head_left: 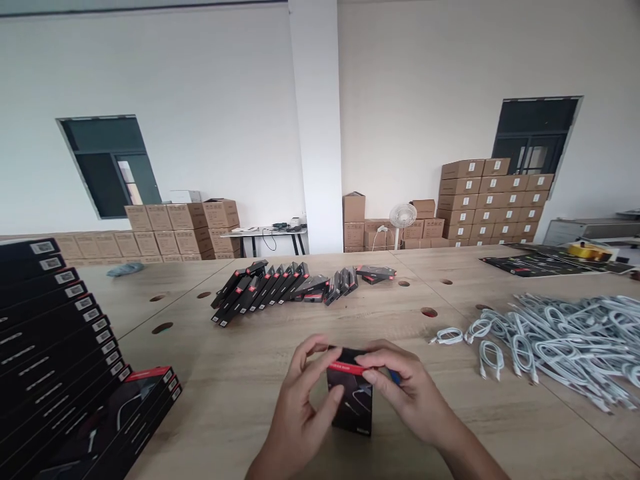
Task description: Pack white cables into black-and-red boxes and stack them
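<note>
A slim black cable box [353, 410] with a red top band and a printed picture of a cable stands upright on the wooden table, between my two hands. My left hand [310, 393] grips its left side, the thumb on the front face and the fingers at the top edge. At the top right corner, my right hand [400, 380] pinches the red band between thumb and forefinger. Something blue [395, 377] shows under the right fingers, mostly hidden. Whether the top flap is fully closed I cannot tell.
Stacked black boxes [60, 347] rise at the left. More black boxes [270, 287] lie in a leaning row across the middle. Coiled white cables [560, 340] are heaped at the right. Flat black printed sheets [530, 263] and yellow tape [590, 251] lie behind them. The wooden tabletop [220, 387] has round holes.
</note>
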`<state>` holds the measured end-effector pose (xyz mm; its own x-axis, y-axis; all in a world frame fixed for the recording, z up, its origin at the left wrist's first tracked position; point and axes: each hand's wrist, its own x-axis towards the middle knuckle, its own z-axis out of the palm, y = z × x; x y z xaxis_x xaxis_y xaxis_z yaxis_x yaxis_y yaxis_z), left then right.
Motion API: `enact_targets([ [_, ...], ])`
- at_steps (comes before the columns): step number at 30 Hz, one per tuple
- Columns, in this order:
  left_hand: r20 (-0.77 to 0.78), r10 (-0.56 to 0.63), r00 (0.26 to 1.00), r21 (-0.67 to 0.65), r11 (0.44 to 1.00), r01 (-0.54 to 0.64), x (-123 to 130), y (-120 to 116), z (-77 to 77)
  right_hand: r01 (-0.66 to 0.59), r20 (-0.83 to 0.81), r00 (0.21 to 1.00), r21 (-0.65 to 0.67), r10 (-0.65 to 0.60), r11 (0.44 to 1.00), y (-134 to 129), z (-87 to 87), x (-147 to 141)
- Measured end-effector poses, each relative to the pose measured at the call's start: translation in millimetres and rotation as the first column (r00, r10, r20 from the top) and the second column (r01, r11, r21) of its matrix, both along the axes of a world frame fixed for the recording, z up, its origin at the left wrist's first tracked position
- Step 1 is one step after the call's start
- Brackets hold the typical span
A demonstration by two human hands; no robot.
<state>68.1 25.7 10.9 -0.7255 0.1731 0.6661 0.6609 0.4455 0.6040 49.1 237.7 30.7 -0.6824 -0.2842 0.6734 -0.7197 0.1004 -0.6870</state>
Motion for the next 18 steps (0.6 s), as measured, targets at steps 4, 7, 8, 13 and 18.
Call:
enact_targets([
  [4, 0.144, 0.258, 0.955, -0.030, 0.966, -0.256, 3, 36, -25.4, 0.216, -0.052, 0.973, -0.147, -0.226, 0.965, -5, -23.5, -4],
  [7, 0.190, 0.308, 0.932, -0.050, 0.951, -0.305, 8, 42, -18.7, 0.288, 0.025, 0.958, -0.100, -0.287, 0.952, 9, -43.0, -15],
  [8, 0.211, 0.332, 0.919, -0.064, 0.943, -0.326, 10, 40, -12.2, 0.306, 0.065, 0.951, -0.076, -0.301, 0.949, 13, -48.5, -20],
  [13, 0.441, 0.289, 0.850, -0.218, 0.953, -0.211, 16, 44, 2.6, 0.218, 0.259, 0.944, -0.026, -0.204, 0.976, 8, -63.3, -26],
  [18, 0.381, 0.418, 0.824, -0.229, 0.907, -0.354, 11, 63, -20.9, 0.144, 0.280, 0.949, 0.014, -0.142, 0.989, 1, -61.0, -22],
])
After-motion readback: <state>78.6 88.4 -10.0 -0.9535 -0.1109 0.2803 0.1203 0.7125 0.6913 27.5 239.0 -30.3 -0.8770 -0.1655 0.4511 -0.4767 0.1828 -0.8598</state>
